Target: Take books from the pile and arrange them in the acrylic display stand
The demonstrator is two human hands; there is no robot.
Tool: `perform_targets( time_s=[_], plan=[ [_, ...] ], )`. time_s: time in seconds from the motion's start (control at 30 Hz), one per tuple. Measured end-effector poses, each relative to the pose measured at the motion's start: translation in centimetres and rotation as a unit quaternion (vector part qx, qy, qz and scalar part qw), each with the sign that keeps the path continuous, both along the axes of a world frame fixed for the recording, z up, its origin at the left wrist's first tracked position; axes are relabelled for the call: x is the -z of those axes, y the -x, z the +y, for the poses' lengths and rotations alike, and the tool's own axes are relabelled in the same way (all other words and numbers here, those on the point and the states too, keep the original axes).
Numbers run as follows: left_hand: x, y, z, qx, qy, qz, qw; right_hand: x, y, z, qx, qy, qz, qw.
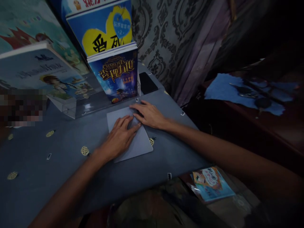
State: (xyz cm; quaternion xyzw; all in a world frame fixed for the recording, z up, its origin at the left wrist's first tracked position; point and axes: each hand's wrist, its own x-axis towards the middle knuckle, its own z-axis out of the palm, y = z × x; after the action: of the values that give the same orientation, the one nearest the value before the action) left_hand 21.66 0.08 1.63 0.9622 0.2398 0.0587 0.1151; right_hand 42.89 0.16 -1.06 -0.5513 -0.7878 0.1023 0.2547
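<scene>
A pale, thin rectangular piece with rounded corners (139, 145), like a blank card or booklet, lies flat on the table in front of me. My left hand (121, 134) rests on its left half with fingers stretched out. At its upper right edge lies my right hand (150, 115), also open, fingers reaching over the edge toward the left fingertips. The two thumbs nearly meet near the middle. I cannot tell whether the piece is one sheet or several. Just beyond it stands a dark blue book (116, 76) with gold lettering.
Clear stands hold several upright books, including a yellow-and-blue one (102, 28) and a pale one (42, 69). A dark phone-like slab (147, 83) lies behind. Below the table edge sits a colourful booklet (212, 183). Blue cloth (220, 90) lies on a reddish surface to the right.
</scene>
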Motion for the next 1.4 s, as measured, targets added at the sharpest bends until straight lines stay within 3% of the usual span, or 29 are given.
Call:
perform_targets(
  time_s=[0.2, 0.33, 0.47, 0.53, 0.63, 0.77, 1.0, 1.17, 1.4],
  plan=[
    [-1.0, 1.2, -3.6, 0.089, 0.03, 0.041, 0.995, 0.1, -0.1, 0.1, 0.0, -0.002, -0.009, 1.0],
    [-1.2, 1.5, -4.8, 0.103, 0.044, 0.037, 0.993, 0.2, 0.0, 0.0, -0.003, -0.016, -0.013, 1.0],
    [-1.3, 2.3, -2.1, 0.114, 0.097, -0.038, 0.988, 0.2, 0.2, -0.1, 0.002, -0.022, -0.032, 0.999],
    [-1.3, 3.1, 0.8, 0.055, 0.109, -0.088, 0.989, 0.3, 0.2, -0.2, 0.001, -0.021, -0.045, 0.999],
    [-1.1, 4.5, 5.6, -0.087, 0.03, -0.106, 0.99, 0.3, 0.1, -0.2, -0.009, -0.029, -0.066, 0.997],
    [0.0, 5.8, 9.0, -0.087, 0.031, -0.112, 0.989, -0.1, 0.6, -0.2, -0.033, -0.065, -0.105, 0.992],
    [0.8, 6.1, 8.5, -0.076, 0.044, -0.148, 0.985, -1.6, 5.7, 0.5, -0.189, -0.068, -0.125, 0.972],
    [0.8, 6.2, 8.5, -0.073, 0.041, -0.133, 0.988, -1.0, 7.5, 0.7, -0.231, -0.04, -0.099, 0.967],
    [1.3, 6.3, 8.5, -0.076, 0.021, -0.135, 0.988, -1.2, 8.6, -4.2, -0.316, -0.03, -0.078, 0.945]
  ],
)
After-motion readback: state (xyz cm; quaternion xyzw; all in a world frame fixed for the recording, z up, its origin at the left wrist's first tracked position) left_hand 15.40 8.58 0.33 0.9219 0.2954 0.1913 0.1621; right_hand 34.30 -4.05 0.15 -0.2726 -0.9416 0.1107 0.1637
